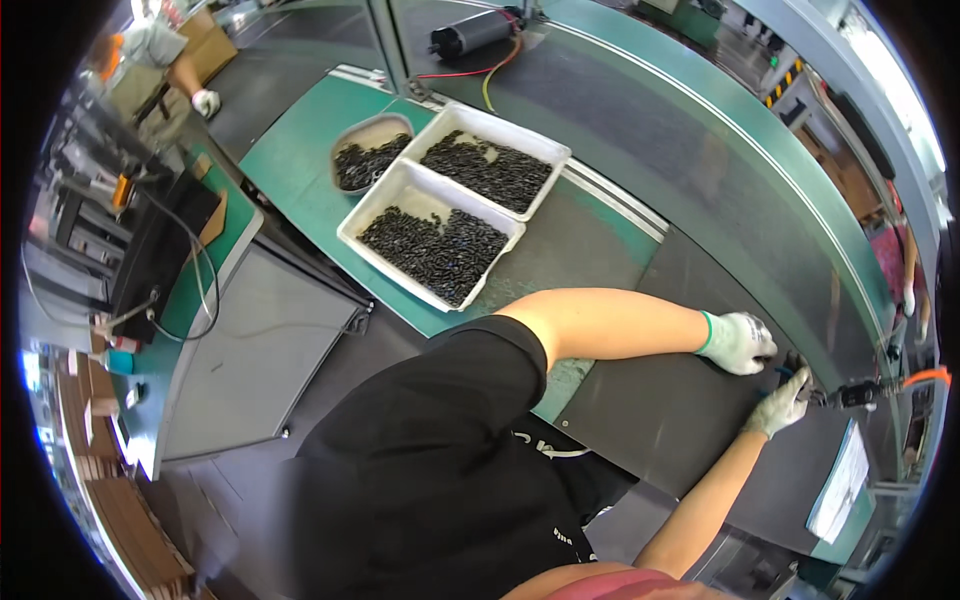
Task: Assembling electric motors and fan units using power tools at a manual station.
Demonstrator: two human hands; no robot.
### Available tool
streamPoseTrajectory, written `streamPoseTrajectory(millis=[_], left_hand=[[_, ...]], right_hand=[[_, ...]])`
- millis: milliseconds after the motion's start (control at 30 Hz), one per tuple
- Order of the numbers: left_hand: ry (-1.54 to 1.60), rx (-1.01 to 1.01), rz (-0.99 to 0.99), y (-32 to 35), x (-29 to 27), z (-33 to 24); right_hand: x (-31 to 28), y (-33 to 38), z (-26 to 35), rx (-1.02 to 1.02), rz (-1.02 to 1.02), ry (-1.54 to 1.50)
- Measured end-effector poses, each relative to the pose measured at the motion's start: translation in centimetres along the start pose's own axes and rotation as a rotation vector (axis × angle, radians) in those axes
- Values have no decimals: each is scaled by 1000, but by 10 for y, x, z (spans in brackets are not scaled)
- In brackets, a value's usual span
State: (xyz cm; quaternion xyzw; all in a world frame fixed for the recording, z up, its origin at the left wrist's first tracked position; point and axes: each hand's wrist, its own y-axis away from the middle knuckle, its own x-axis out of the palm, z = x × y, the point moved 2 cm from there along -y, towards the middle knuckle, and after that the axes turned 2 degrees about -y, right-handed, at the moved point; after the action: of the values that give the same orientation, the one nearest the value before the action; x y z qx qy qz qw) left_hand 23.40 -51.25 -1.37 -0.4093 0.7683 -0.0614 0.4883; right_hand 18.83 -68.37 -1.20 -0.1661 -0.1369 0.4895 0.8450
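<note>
My left hand (pixel 738 342), in a white glove with a green cuff, reaches far right over the dark work surface. Its fingers are curled, with their tips at a small dark piece (pixel 792 364) too small to name. Just below it my right hand (pixel 783 405), also gloved, has its fingers closed beside that piece. What lies in either grip is hidden. Right of my right fingertips, a black cylindrical tool (pixel 858 394) with an orange hose (pixel 925 377) points toward the hands.
Two white trays (pixel 352 238) and a round tub (pixel 337 180) hold many small black parts on the green bench. A conveyor (pixel 640 95) curves behind, with a black motor (pixel 472 34). A paper sheet (pixel 838 485) lies at right. Another person's gloved hand (pixel 206 103) shows far left.
</note>
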Motion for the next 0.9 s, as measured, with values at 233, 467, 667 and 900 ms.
streamPoseTrajectory(millis=[233, 467, 667, 900], left_hand=[[7, -46, 37, 4, -9, -2], [-14, 6, 38, 2, -11, 0], [-31, 7, 136, -6, -20, -7], [-37, 5, 92, -5, -15, -9]], right_hand=[[5, 5, 13, -48, -53, 74], [7, 0, 10, -87, -76, 227], [3, -2, 10, 133, -124, 367], [6, 1, 12, 163, -110, 536]])
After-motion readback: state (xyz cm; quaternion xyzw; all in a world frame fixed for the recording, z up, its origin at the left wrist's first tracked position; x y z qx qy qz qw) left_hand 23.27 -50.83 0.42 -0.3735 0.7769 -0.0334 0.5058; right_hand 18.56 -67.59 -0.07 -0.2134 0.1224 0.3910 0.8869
